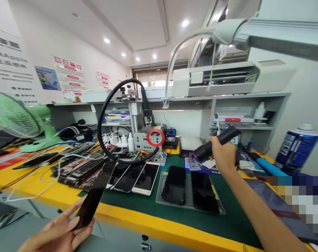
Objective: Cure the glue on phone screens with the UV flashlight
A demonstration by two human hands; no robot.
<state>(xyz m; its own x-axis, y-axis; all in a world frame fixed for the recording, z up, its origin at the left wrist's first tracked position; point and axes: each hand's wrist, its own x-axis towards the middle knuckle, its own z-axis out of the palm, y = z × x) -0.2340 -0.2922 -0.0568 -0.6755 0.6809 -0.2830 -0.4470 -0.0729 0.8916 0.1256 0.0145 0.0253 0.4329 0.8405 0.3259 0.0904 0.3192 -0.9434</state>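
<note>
My left hand (66, 224) grips a thin, dark phone screen (96, 194) by its lower end, tilted, in front of the bench's yellow edge. My right hand (223, 154) is closed around a black flashlight (218, 141). Purple light shows at the flashlight's front end, which points down and left over the bench. Between the two hands, a black phone (174, 185) and another dark phone (204, 192) lie side by side on a grey ribbed tray (159, 197). A white-framed phone (147, 178) and a couple of dark ones rest left of the tray on the green mat (138, 203).
Stacked phone screens (80, 168) and loose white cables crowd the left, beside a green fan (40, 129). A black hose (99, 122) arches up from the grey control box (143, 140). At right stand a blue spray can (296, 148) and a lamp arm (279, 35) overhead.
</note>
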